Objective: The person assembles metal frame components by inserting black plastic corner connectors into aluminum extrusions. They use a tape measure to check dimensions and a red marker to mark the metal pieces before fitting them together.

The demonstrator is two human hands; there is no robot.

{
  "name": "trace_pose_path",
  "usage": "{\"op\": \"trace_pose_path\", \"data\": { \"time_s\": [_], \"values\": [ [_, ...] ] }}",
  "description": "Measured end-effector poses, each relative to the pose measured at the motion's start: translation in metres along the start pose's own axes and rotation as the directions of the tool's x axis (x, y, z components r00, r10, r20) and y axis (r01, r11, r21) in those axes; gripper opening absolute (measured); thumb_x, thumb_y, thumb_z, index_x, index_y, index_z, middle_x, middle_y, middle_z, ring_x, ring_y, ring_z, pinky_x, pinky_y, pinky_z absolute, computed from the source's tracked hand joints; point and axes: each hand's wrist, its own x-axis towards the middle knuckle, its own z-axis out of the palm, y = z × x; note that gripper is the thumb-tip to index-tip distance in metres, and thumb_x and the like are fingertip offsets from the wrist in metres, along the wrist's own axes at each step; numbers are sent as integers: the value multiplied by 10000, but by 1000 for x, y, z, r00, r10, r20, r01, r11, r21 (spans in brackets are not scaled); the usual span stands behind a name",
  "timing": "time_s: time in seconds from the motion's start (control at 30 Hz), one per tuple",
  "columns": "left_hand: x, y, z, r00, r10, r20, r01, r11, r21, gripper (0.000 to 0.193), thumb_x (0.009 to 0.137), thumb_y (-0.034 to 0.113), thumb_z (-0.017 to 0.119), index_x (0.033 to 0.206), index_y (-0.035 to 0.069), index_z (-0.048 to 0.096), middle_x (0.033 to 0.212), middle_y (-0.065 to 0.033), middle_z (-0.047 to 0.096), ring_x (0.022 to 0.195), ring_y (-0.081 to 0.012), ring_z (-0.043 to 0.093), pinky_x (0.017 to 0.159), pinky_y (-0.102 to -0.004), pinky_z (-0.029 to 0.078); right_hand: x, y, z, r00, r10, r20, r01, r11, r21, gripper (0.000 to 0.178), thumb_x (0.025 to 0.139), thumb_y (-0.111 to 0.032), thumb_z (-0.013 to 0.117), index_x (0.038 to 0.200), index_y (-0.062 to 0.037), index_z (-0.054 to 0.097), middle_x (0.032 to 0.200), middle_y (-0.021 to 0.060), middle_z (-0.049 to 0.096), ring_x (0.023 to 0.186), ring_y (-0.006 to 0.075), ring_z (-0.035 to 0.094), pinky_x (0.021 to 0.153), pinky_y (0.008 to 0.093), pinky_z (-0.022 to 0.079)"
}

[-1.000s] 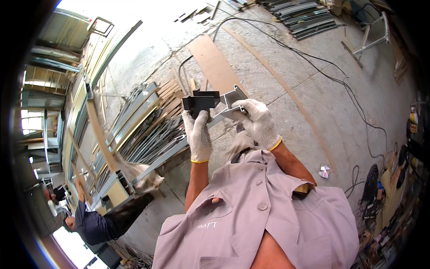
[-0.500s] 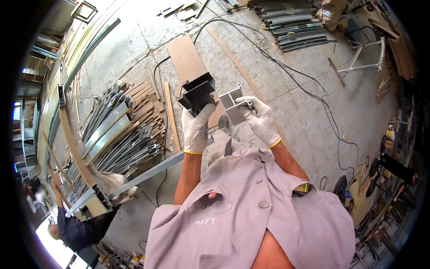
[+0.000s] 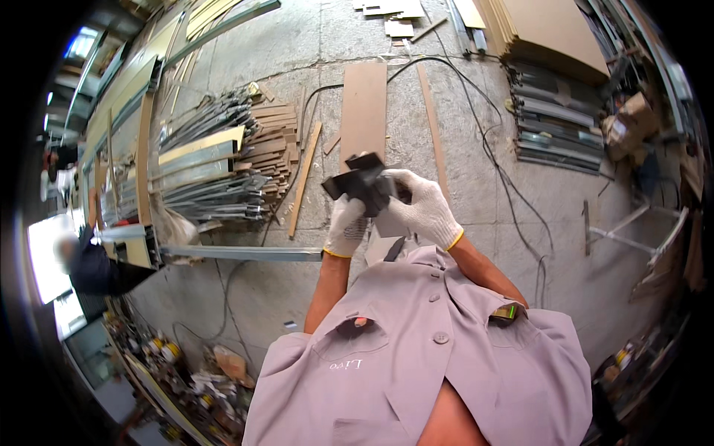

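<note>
2 gloved hands grip — seemingly — black bracket.

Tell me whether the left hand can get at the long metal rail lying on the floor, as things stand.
Probably not right now: the left hand is raised at chest height, gripping the dark bracket together with the right hand. The metal rail lies on the floor well below, unobstructed.

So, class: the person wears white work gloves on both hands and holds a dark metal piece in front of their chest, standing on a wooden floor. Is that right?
Not quite. The head view shows a grey concrete floor, not a wooden one. The rest stands: both the left hand and the right hand wear white gloves and hold the dark metal piece before the chest.
</note>
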Motion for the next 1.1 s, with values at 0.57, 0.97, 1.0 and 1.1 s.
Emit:
{"op": "trace_pose_path", "data": {
  "time_s": [0.57,0.97,1.0,1.1],
  "values": [
    [179,42,1,995,-82,-49,80,996,-49,656,915,302,766,1463,16,548,1318,-96,652,1191,-176,626,1043,-335,497,290,-22,-98,819,125,559,-160,987,14,595,1058,-428,627,1467,-1,558,1283,170,685,1102,191,684,907,307,571],
    [359,152,-37,934,-355,29,290,710,-641,511,1057,313,572,1465,7,528,1359,-127,658,1227,-222,643,1108,-376,486,527,-53,-122,475,-187,860,37,981,193,1031,728,-313,953,1577,-22,447,1659,141,403,1534,264,372,1261,429,314],
    [376,152,-48,874,-468,128,248,204,-947,477,1061,293,553,1446,12,543,1340,-128,664,1219,-222,647,1100,-378,489,549,-60,-119,443,-188,876,97,982,162,997,728,-234,944,1577,-46,456,1656,140,408,1531,259,373,1258,431,325],
    [426,163,-52,865,-355,354,182,-435,-882,510,1113,352,490,1508,28,488,1447,-103,591,1350,-237,556,1214,-396,362,607,-77,-107,316,-214,924,109,976,189,907,716,-77,911,1532,-87,517,1623,131,448,1494,243,420,1235,421,371]
  ]
}}
